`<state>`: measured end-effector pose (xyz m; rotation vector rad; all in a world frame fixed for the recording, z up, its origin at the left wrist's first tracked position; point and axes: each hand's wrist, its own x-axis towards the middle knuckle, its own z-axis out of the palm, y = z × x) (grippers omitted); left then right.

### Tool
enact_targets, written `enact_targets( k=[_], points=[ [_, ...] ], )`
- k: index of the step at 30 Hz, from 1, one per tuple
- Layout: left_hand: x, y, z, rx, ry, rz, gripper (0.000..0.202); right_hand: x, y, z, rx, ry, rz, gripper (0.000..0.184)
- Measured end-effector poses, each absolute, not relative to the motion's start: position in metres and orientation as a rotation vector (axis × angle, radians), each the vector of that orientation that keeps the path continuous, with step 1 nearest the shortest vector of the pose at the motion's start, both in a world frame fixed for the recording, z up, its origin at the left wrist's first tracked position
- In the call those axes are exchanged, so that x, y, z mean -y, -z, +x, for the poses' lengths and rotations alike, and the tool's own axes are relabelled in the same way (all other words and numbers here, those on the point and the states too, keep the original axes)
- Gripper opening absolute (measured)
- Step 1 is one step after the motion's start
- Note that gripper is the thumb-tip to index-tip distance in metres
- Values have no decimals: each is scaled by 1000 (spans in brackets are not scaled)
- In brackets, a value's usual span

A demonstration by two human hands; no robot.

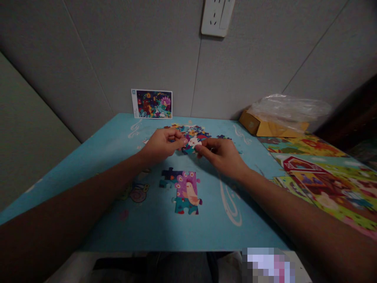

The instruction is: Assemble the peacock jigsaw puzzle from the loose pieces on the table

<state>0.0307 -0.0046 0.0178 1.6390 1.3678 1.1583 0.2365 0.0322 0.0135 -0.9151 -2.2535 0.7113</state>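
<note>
My left hand [165,143] and my right hand [222,155] are raised over a pile of loose jigsaw pieces [203,131] at the far middle of the table. Between their fingertips is a jigsaw piece [193,142] with a white figure on it. Both hands are closed in a pinch at its two sides; the curled fingers hide part of the pile. Nearer to me lies a joined jigsaw section [188,192] showing a pink bird with a purple fan tail. A dark blue and teal section [171,179] adjoins its upper left.
A picture card [154,104] leans against the grey wall [147,51]. On the right are a yellow box [273,127] with clear plastic [288,108] over it and a colourful farm picture [330,177]. A light blue patterned cover [118,236] lies on the table.
</note>
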Motion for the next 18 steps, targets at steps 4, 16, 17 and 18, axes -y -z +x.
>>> enact_targets(
  k=[4, 16, 17, 18],
  points=[
    [5, -17, 30, -1387, -1161, 1682, 22, -30, -11, 235, 2308, -713, -917, 38],
    [-11, -14, 3, -1938, -1399, 1669, 27, -65, -23, 259, 2035, -212, -1466, 29],
    [-13, -14, -1, -1994, -1402, 1686, 27, -67, -24, 261, 2046, -163, -1529, 28],
    [-15, -14, -6, -2047, -1381, 1696, 28, -70, -24, 263, 2064, -123, -1587, 27]
  ],
)
